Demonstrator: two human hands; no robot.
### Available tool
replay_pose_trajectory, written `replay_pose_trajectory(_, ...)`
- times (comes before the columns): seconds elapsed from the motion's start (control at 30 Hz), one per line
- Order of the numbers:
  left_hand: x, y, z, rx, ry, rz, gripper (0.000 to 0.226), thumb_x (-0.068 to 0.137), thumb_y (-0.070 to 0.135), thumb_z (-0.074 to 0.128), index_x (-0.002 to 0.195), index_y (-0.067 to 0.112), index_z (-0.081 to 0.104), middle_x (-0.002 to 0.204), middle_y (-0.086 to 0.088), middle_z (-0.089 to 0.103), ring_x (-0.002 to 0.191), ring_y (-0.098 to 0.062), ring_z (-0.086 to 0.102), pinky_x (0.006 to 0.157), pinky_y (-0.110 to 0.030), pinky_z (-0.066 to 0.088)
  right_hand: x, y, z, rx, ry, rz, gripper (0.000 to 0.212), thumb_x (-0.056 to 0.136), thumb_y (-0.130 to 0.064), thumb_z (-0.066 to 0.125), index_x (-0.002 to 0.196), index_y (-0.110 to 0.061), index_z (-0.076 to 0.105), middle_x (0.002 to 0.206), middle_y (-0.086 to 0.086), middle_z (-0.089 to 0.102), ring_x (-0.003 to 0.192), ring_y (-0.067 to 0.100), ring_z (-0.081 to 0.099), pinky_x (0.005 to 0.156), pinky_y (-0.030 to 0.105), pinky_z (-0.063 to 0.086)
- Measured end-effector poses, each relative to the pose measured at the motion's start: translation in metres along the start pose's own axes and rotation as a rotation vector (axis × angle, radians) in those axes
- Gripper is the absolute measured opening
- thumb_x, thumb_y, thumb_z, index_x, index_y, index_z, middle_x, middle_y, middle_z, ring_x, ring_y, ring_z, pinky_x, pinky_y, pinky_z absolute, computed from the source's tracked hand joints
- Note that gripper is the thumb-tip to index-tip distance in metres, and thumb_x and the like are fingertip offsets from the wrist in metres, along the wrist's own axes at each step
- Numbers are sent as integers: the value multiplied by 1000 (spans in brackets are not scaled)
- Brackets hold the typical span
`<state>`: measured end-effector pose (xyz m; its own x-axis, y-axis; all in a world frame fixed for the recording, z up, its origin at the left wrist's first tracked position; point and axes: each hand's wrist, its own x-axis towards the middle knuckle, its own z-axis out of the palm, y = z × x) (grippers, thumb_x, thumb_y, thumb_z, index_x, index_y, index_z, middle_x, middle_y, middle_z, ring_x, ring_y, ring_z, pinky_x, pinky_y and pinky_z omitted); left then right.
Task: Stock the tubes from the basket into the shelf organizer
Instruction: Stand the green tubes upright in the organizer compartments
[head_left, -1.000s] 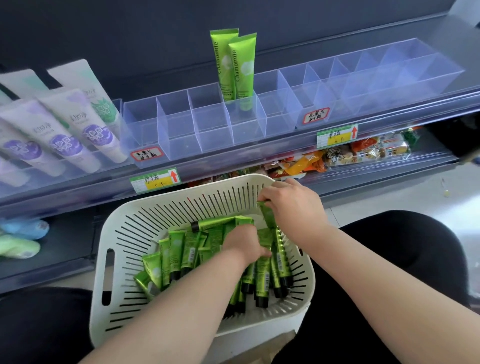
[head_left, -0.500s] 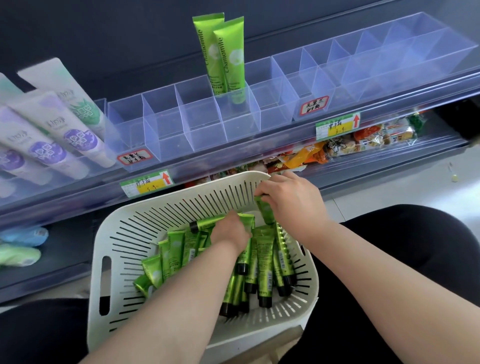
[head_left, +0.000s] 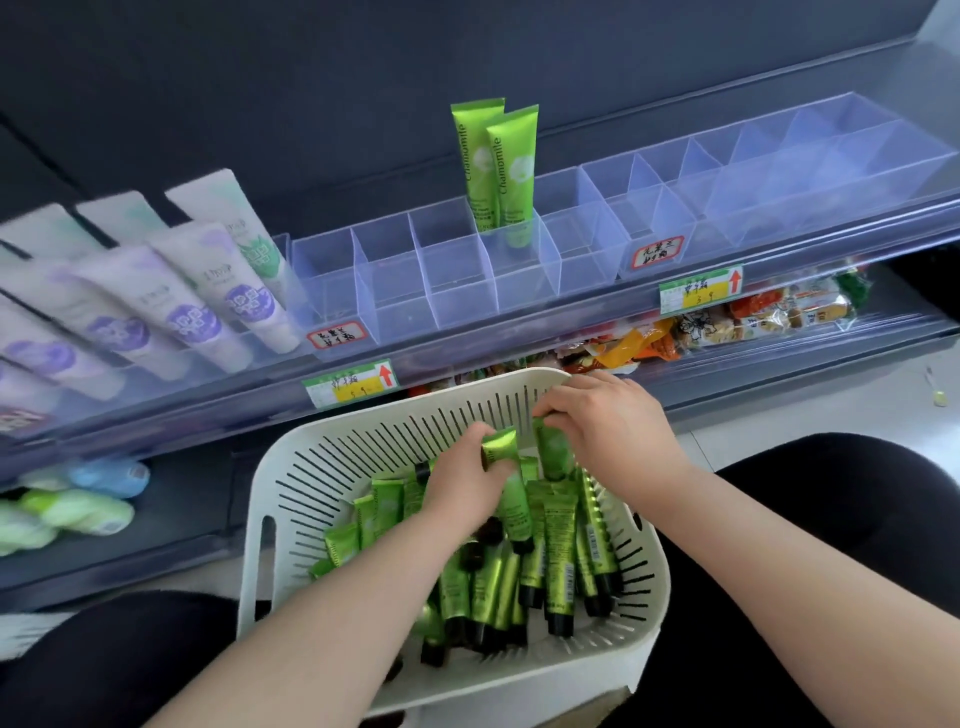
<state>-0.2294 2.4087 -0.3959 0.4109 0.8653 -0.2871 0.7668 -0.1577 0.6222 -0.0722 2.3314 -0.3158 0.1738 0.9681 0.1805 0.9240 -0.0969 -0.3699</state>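
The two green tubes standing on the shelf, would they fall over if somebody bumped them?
Probably they would wobble. The two green tubes are tall and thin, so a bump likely tips them. The clear organizer walls only reach their lower part, so they would probably lean rather than fall out.

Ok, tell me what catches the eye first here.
Two bright green tubes stand upright in a middle compartment of the clear organizer, alone among bare ones. Below, the white basket holds a heap of more tubes, where the left hand and right hand each grip one. Pale tubes with purple prints fill the shelf at left.
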Motion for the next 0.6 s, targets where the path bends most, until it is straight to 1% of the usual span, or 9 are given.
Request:
replay_pose_trajectory(0.07, -6, 3, -18, -88, 60, 54, 20, 88, 35, 66, 93, 42, 48, 68, 5, 59, 45, -5, 47, 43, -23, 38, 3, -9, -8, 0, 20, -5, 15, 90, -25, 58, 98, -32, 69, 94, -9, 66, 94, 19, 55, 73, 33, 41)
replay_pose_trajectory(0.1, -9, 7, -29, -125, 87, 81, 17, 90, 36, 64, 94, 42, 49, 67, 4, 59, 46, -7, 48, 44, -25, 40, 5, -14, -14, -6, 33, -12, 16, 91, -26, 56, 99, -32, 68, 95, -9, 66, 95, 18, 55, 74, 33, 40)
replay_pose_trajectory(0.2, -13, 26, -63, -203, 179, 187, 13, 92, 32, 61, 87, 39, 51, 65, 5, 59, 52, -10, 52, 51, -29, 43, 12, -29, -34, -6, 79, -37, 18, 93, -26, 53, 102, -31, 67, 100, -8, 66, 98, 19, 55, 76, 33, 39)
replay_pose_trajectory(0.27, -16, 41, -89, -221, 248, 250, 18, 92, 31, 61, 82, 41, 51, 65, 8, 59, 53, -4, 52, 52, -25, 42, 20, -38, -51, 2, 111, -53, 18, 94, -24, 52, 103, -29, 66, 100, -6, 66, 98, 20, 55, 77, 34, 41)
replay_pose_trajectory(0.3, -18, 49, -101, -227, 281, 279, 19, 92, 31, 61, 80, 42, 51, 65, 9, 58, 54, -2, 52, 53, -24, 43, 25, -43, -60, 3, 130, -63, 18, 94, -23, 51, 103, -28, 66, 99, -5, 66, 97, 21, 55, 76, 35, 42)
replay_pose_trajectory(0.33, -19, 57, -114, -238, 316, 305, 20, 92, 30, 61, 80, 42, 50, 66, 10, 58, 56, -2, 53, 56, -27, 45, 30, -48, -70, 1, 151, -72, 19, 93, -22, 51, 102, -28, 66, 98, -4, 66, 96, 22, 55, 76, 35, 42)
replay_pose_trajectory(0.47, -20, 90, -161, -293, 485, 382, 16, 90, 24, 62, 84, 37, 54, 70, 10, 60, 70, -18, 60, 68, -39, 55, 55, -65, -107, -5, 266, -82, 19, 91, -19, 53, 100, -26, 68, 95, -3, 66, 94, 24, 55, 72, 35, 41)
replay_pose_trajectory(0.53, -19, 104, -182, -316, 554, 426, 13, 88, 20, 62, 89, 32, 58, 73, 9, 61, 74, -19, 61, 72, -45, 55, 69, -72, -124, -13, 326, -90, 19, 91, -18, 54, 100, -25, 69, 95, -2, 67, 94, 26, 55, 71, 35, 41)
replay_pose_trajectory(0.6, -16, 116, -200, -302, 637, 459, 12, 86, 18, 61, 91, 29, 60, 75, 11, 60, 75, -18, 60, 73, -42, 54, 83, -77, -136, -8, 381, -93, 19, 91, -18, 53, 101, -25, 69, 99, -2, 68, 95, 26, 56, 74, 37, 44)
